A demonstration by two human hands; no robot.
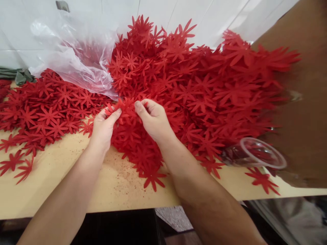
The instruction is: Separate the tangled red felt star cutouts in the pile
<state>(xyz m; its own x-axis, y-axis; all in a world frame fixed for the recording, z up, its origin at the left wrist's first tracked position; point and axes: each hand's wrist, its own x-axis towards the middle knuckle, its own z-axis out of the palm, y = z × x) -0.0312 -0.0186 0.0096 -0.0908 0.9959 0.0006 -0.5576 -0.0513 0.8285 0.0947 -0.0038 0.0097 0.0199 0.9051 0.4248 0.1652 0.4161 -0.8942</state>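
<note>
My left hand (106,124) pinches a red flower-shaped cutout (125,107) between thumb and fingers, in front of a large heap of similar cutouts. Close by on the right, my right hand (152,117) is closed, thumb against the curled forefinger, at the right edge of the same cutout. Whether a petal lies in that pinch is too small to make out. Beneath and behind both hands spreads the tall heap of red cutouts (189,88). A lower pile of red cutouts (48,112) lies to the left of my left hand.
A clear plastic bag (84,68) stands behind the left pile. At the right, a clear plastic cup (263,153) lies on its side by a brown cardboard panel (301,129). Red specks dot the pale tabletop (120,194). White tiles (158,10) form the wall behind.
</note>
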